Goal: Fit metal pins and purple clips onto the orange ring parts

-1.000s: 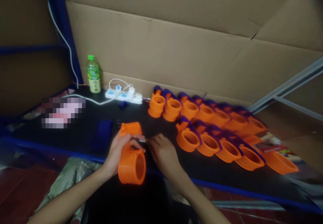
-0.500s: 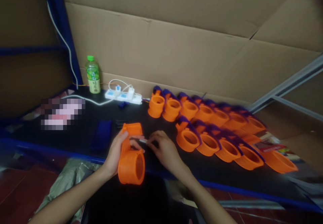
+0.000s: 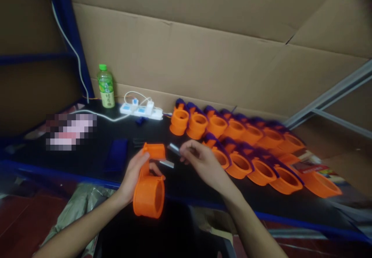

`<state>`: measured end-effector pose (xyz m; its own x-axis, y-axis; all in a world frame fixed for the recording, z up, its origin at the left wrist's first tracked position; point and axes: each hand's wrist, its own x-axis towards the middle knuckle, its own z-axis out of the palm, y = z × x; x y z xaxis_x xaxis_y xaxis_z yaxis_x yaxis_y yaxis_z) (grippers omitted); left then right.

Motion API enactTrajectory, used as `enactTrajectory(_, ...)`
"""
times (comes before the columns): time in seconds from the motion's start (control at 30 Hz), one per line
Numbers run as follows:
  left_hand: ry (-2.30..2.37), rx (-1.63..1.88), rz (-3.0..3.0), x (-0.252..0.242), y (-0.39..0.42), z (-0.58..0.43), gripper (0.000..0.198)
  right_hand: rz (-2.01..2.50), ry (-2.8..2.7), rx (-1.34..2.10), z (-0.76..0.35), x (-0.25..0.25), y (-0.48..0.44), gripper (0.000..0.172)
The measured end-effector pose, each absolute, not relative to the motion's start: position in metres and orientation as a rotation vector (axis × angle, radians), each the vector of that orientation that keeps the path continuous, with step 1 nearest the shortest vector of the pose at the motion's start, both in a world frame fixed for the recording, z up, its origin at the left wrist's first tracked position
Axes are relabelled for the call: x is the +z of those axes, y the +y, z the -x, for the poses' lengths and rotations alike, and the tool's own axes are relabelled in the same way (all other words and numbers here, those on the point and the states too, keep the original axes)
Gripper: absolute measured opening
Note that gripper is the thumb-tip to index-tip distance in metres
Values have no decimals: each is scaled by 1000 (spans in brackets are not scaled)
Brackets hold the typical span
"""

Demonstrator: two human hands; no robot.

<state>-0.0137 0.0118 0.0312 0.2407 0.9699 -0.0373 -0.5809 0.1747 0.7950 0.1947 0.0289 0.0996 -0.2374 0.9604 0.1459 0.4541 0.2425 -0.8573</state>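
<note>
1. We see the left hand [image 3: 132, 177] grasping the orange piece [image 3: 147, 200], its thumb along the near side and some fingertips showing past the far side.
2. The orange piece is raised in front of our body, over the near edge of the black table [image 3: 177, 190]; its wide ring sits at the bottom and a block-like end at the top.
3. We find the right hand [image 3: 205, 165] pinching a small silvery strip [image 3: 174, 148] between thumb and fingers, apart from the orange piece.
4. Just below that, a second pale strip [image 3: 167, 164] juts out beside the block-like end, near the left fingers; we cannot tell whether it is held by them or set in the piece.
5. To the right we have two slanting rows of orange rings with purple parts at their backs: the back row [image 3: 197, 134] by the cardboard wall [image 3: 186, 56], the front row [image 3: 240, 173] nearer us. Our right hand partly covers the leftmost front ring.
6. Left of the back row lies a white power strip [image 3: 157, 114] with plugs in it, then an upright green-capped bottle [image 3: 106, 89].
7. A dark blue flat object [image 3: 116, 155] lies left of our left hand.
</note>
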Motion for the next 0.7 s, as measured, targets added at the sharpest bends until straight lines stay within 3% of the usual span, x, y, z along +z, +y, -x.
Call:
enactTrajectory(0.43,648,1209,-902,21,15,12,41,1356,-1914,932,-196,111,28,22)
enactTrajectory(0.7,667,1175,-1092,17,14,12,40,1406,-2178,665,-205,132,24,18)
